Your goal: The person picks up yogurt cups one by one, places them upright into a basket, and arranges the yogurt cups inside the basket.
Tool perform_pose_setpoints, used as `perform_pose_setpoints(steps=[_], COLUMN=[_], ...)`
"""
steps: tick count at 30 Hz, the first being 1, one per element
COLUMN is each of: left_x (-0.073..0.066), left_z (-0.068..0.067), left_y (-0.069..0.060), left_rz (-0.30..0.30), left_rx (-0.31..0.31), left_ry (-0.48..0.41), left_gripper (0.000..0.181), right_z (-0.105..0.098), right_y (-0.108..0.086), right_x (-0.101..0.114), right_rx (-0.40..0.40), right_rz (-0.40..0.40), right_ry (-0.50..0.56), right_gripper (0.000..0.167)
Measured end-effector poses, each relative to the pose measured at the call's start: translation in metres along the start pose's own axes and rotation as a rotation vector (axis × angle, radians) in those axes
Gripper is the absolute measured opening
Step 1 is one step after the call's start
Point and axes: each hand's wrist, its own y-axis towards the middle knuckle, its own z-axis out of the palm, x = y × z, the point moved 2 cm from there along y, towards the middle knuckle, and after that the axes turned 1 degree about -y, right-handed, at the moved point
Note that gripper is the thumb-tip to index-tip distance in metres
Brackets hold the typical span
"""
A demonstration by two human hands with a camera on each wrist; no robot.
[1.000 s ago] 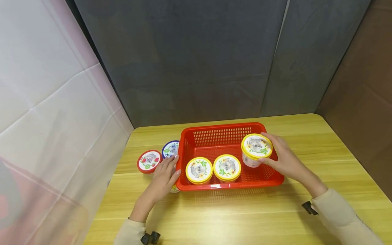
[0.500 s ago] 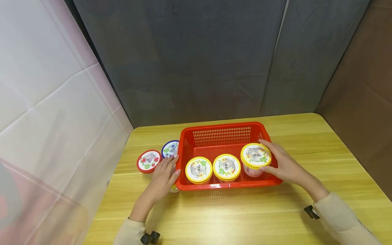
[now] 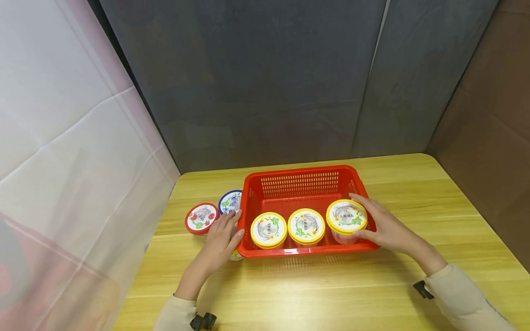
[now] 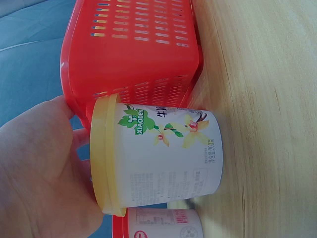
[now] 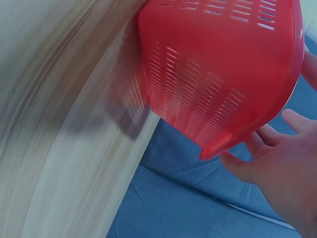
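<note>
Dark grey cloth (image 3: pixel 265 82) behind, wood-grain table (image 3: pixel 281 294) under everything. Head view: red basket (image 3: pixel 296 187) lies with its long axis left to right across your front. Your right hand (image 3: pixel 383 225) pinches the right yellow-lidded tub (image 3: pixel 346 217) between thumb and fingers, at the basket's right end; tub roughly upright, lid up. Middle tub (image 3: pixel 306 226) and left tub (image 3: pixel 269 230) continue the row, lids up. Your left hand (image 3: pixel 221 239), fingers extended, touches the basket's left rim; red-lidded tub (image 3: pixel 202 218) and blue-lidded tub (image 3: pixel 230 202) just beside it. Left wrist: outer yellow tub (image 4: pixel 163 153) stands outside the basket near your palm, axis crosswise in frame, lid leftward. Right wrist: basket wall hides your held tub; fingers apart at the rim.
</note>
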Motion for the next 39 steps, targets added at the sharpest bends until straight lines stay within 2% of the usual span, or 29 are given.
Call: perform_pose_setpoints(steps=[13, 22, 39], left_x=[0.0003, 0.0, -0.0012], left_z=[0.0013, 0.0004, 0.0001], left_y=[0.0003, -0.0003, -0.0002], left_rz=[0.007, -0.004, 0.009], left_rx=[-0.009, 0.001, -0.011], left_ry=[0.006, 0.002, 0.002], left_gripper=[0.061, 0.062, 0.061], right_z=[0.0031, 0.0022, -0.0011], right_y=[-0.0022, 0.0032, 0.0073], right_x=[-0.0007, 0.0008, 0.0073], right_rx=[0.044, 0.075, 0.126], right_rz=[0.01, 0.018, 0.044], right_ry=[-0.036, -0.077, -0.179], right_gripper=[0.097, 0.103, 0.099])
